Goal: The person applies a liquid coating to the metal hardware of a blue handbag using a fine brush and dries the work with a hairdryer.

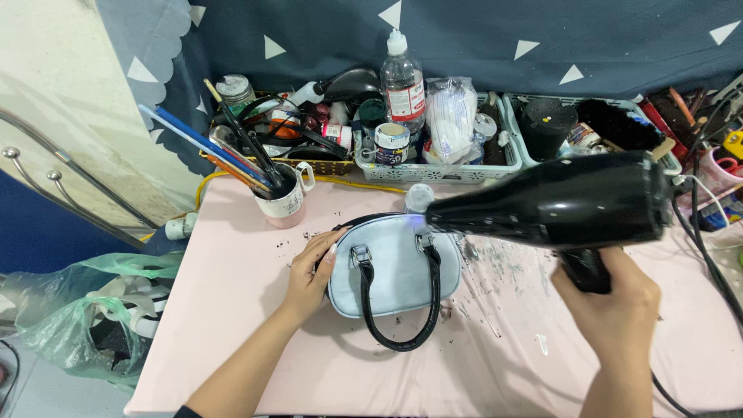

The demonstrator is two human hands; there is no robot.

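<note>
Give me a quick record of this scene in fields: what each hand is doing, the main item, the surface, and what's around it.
Left hand: left hand rests on the left side of the light blue handbag
Right hand: right hand grips the black hair dryer, nozzle pointed at the bag's top
Handbag: lies flat, black handles toward the person
Surface: pink table, dark specks scattered
Behind: mug of brushes, plastic bottle, baskets of supplies
Left of table: green plastic bag

clear plastic bottle (404,77) with a red-and-white label stands at the back beside a clear bag (451,118).
</note>
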